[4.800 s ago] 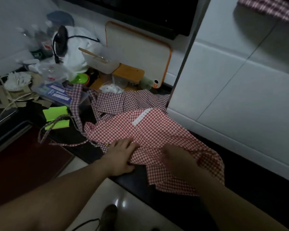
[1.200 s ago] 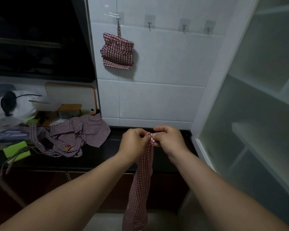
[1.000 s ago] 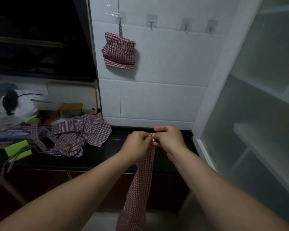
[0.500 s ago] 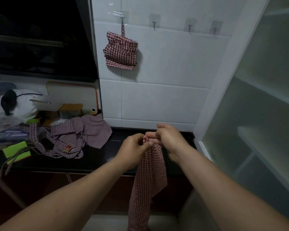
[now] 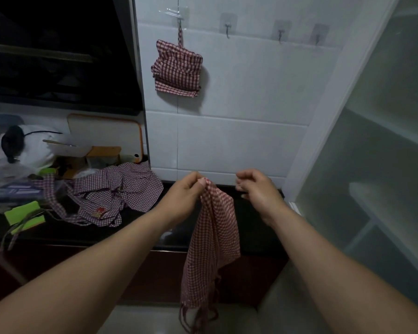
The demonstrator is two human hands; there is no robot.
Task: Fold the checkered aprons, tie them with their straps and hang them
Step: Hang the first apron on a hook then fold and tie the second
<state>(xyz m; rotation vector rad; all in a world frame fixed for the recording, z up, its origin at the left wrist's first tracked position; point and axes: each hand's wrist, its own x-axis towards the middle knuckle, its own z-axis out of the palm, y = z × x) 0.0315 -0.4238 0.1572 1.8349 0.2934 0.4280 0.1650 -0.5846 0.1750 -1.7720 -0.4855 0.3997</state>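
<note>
My left hand (image 5: 184, 196) pinches the top edge of a red checkered apron (image 5: 210, 247), which hangs straight down in front of the black counter (image 5: 140, 231), its straps dangling near the floor. To the right, my right hand (image 5: 257, 192) is apart from the cloth, fingers loosely curled and holding nothing. Another checkered apron (image 5: 116, 192) lies crumpled on the counter to the left. A folded, tied apron (image 5: 176, 68) hangs from the leftmost wall hook (image 5: 179, 19).
Three bare hooks (image 5: 228, 26) (image 5: 280, 32) (image 5: 318, 36) are on the white tiled wall. Clutter fills the counter's left end: a cutting board (image 5: 104, 131), containers, green sticky pads (image 5: 23, 212). White shelving (image 5: 384, 165) stands on the right.
The cloth was lifted off the counter and held up before the wall. My right hand has just let go of the top edge and moved right; the left still pinches it.
</note>
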